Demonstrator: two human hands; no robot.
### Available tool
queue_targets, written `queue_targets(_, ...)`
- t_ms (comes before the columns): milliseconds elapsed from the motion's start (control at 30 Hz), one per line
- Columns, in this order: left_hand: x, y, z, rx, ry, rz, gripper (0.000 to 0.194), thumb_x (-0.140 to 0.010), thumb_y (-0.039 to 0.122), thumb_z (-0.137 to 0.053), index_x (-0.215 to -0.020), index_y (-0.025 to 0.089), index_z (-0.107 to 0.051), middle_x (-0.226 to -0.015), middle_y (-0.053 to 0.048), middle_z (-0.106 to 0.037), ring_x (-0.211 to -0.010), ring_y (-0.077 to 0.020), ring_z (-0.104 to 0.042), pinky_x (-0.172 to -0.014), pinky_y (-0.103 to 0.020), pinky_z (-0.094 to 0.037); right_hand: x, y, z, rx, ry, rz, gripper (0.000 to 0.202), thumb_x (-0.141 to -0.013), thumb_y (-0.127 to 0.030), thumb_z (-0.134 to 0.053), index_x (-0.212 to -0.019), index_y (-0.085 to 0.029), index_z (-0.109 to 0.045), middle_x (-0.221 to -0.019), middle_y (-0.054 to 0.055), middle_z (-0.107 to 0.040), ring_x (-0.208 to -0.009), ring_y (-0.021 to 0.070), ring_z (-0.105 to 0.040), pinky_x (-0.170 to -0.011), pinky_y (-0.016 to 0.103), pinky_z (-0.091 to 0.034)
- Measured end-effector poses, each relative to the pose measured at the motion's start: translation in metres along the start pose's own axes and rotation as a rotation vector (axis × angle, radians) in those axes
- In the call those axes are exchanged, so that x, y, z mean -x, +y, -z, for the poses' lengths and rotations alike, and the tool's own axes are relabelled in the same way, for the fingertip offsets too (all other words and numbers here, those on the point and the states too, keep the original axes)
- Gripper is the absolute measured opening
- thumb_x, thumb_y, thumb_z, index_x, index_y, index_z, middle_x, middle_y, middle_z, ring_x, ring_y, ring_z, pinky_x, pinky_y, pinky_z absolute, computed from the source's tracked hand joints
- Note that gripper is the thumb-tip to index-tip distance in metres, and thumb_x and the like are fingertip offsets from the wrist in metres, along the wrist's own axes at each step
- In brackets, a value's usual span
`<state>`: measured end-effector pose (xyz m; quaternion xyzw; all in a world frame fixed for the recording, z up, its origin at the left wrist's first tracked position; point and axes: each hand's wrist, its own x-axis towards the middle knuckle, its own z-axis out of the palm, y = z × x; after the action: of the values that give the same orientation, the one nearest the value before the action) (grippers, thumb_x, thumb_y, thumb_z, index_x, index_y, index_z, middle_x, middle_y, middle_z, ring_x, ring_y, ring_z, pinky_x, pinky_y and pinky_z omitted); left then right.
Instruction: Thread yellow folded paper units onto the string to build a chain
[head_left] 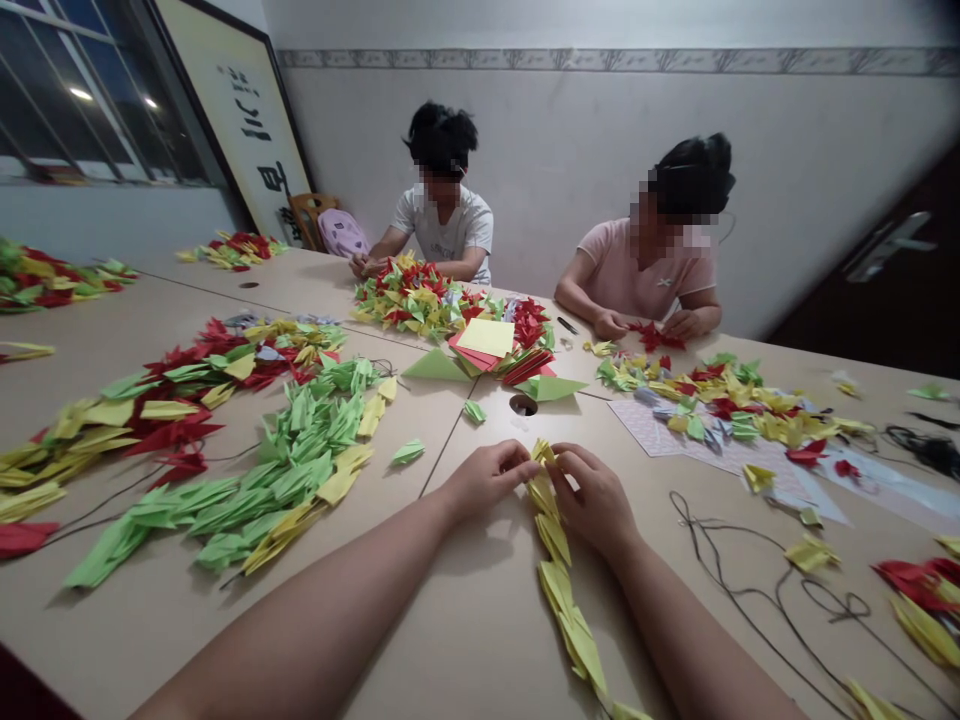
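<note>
A string of yellow folded paper cranes (556, 597) runs up the table between my forearms. At its far end, my left hand (495, 478) pinches the topmost yellow piece from the left. My right hand (594, 496) grips the same end from the right, thumb and fingers closed round it. The fingertips hide part of that piece. Two loose green folded pieces, one a green crane (408, 453), lie beyond my left forearm. Strung green cranes (300, 450) edged with yellow ones are heaped left of my arms.
Two people sit opposite, their hands at folded paper. A mixed crane heap (409, 300) and paper squares (487, 338) lie mid-table, near a round cable hole (523, 405). Black cord (780, 570) loops at right, beside printed sheets (675, 430). Red and yellow strings (176, 430) lie left.
</note>
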<state>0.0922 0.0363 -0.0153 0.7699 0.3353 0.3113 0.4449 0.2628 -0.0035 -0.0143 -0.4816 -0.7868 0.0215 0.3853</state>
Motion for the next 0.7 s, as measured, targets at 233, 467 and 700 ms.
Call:
queue_targets(233, 0.0006, 0.0031, 0.0025, -0.038, -0.008, -0.085, 0.029, -0.086, 0.036, -0.037, -0.08, 0.015, -0.054, -0.074, -0.001, -0.057, -0.069, -0.0123, -0.051, -0.064, -0.023, -0.038, 0.0019, -0.0011, 0.0035, -0.144, 0.005, -0.119, 0.014, -0.082, -0.021, -0.043, -0.069, -0.021, -0.044, -0.086, 0.005, -0.057, -0.075, 0.0155, -0.054, -0.059, 0.024, -0.043)
queue_targets(467, 0.0002, 0.0028, 0.0007, -0.082, 0.055, -0.101, 0.024, -0.085, 0.034, -0.04, -0.078, 0.015, -0.054, -0.072, 0.0, -0.056, -0.067, -0.012, -0.05, -0.062, -0.022, -0.038, 0.0013, -0.0013, 0.0027, -0.303, -0.027, -0.119, 0.013, -0.082, -0.023, -0.045, -0.07, -0.02, -0.047, -0.078, 0.003, -0.057, -0.072, 0.0144, -0.052, -0.065, 0.026, -0.042)
queue_targets(700, 0.0021, 0.0069, 0.0001, -0.135, 0.129, -0.134, 0.014, -0.079, 0.026, -0.044, -0.074, 0.015, -0.052, -0.071, 0.001, -0.053, -0.066, -0.0118, -0.049, -0.062, -0.022, -0.038, 0.0002, -0.0035, 0.0004, -0.392, -0.097, -0.169, 0.013, -0.082, -0.028, -0.046, -0.074, -0.019, -0.052, -0.072, 0.003, -0.056, -0.069, 0.0148, -0.053, -0.065, 0.026, -0.043)
